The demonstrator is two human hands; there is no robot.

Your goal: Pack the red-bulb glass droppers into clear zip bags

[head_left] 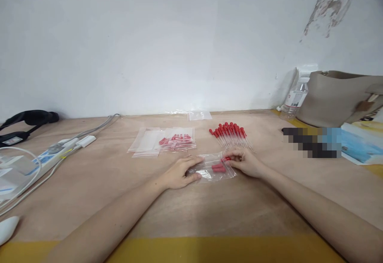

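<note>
A clear zip bag [206, 175] lies flat on the table with a few red-bulbed droppers [218, 168] inside. My left hand [181, 174] rests on the bag's left end, thumb and fingers spread apart. At the bag's right, open-looking end, my right hand [243, 162] pinches a dropper [228, 159] by its red bulb; its thin tube is hard to make out. Just behind that hand, a fanned group of droppers [229, 131] lies with red bulbs pointing away and clear tubes toward me.
Flat bags [145, 141], some with red bulbs inside, are stacked behind my left hand. A power strip [48, 159] with cables lies left, near a white mouse [8, 229]. At right stand a plastic bottle [296, 97] and a grey bag [326, 99]. The wall closes off the back.
</note>
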